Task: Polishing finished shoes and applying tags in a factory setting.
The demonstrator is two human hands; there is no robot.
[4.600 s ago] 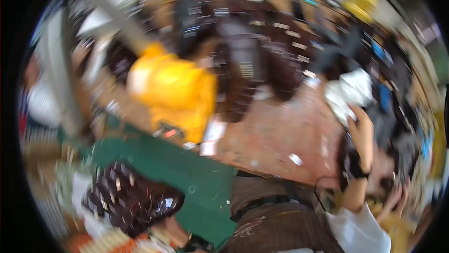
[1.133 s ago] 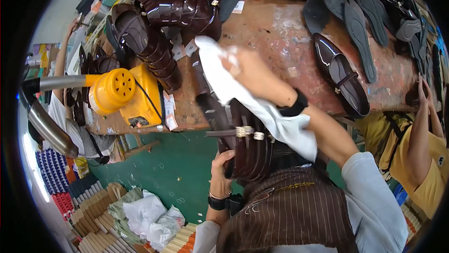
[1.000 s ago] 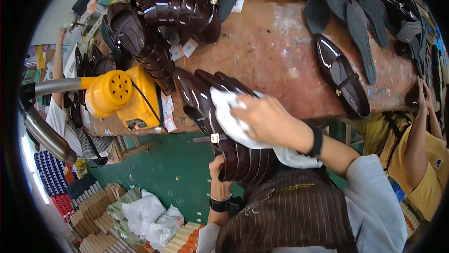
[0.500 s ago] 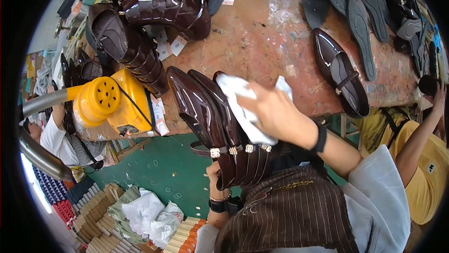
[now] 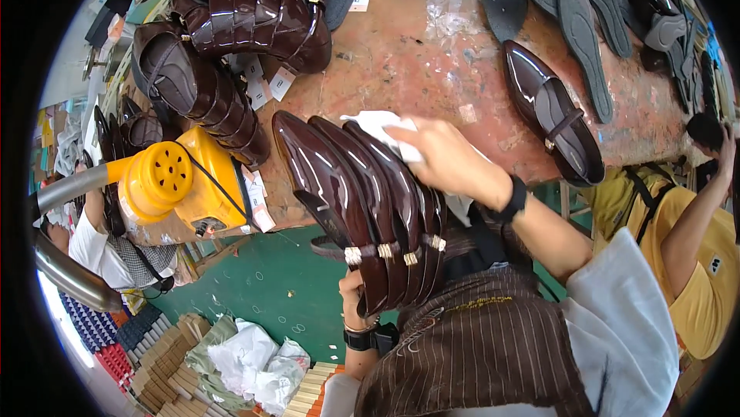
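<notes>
Against the table's front edge, my left hand (image 5: 351,295) grips the heel end of a nested stack of glossy dark-brown pointed strap shoes (image 5: 335,178); most of its fingers are hidden behind them. Sparkly ornaments line up across the straps. My right hand (image 5: 451,156) is closed on a crumpled white cloth (image 5: 383,126), which lies against the toe area of the stack's right-hand shoes. Alone to the right, one matching shoe (image 5: 551,105) rests on the table.
More nested shoes (image 5: 258,20) fill the far left. A yellow machine (image 5: 204,182) with a metal pipe stands at the left edge. Dark insoles (image 5: 584,47) lie far right. A person in a yellow shirt (image 5: 694,263) is at the right; another person's white sleeve (image 5: 86,243) shows left.
My right hand and the cloth have shifted, uncovering more of the right-hand shoes in the stack; the cloth now sits bunched near their toes. My left hand keeps its grip. The view has shifted slightly.
</notes>
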